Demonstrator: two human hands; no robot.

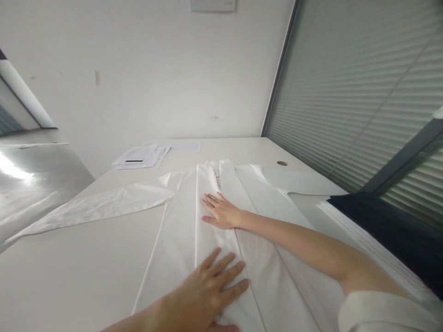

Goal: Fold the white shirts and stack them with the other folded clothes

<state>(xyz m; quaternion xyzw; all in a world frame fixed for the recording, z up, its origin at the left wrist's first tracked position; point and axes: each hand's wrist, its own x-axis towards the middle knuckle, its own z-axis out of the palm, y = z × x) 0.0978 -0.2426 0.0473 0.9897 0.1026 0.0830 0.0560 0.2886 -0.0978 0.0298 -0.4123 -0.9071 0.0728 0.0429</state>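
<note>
A white long-sleeved garment (176,258) lies spread on the white table (86,276), its collar end toward the wall. One sleeve stretches out to the left and the other to the right. My right hand (221,212) rests flat on the upper front panel, fingers pointing left. Nearer to me, my left hand (211,290) lies on the lower front with its fingers spread toward the right. Both palms face down on the cloth, and neither hand grips anything. Long straight edges or folds run down the middle of the garment beside the hands.
Papers (141,157) lie at the table's far left. A round cable hole (282,163) is at the far right. Folded dark cloth (387,230) sits on a stack of white layers at the right edge, beside window blinds (346,92). A white wall (155,69) stands behind.
</note>
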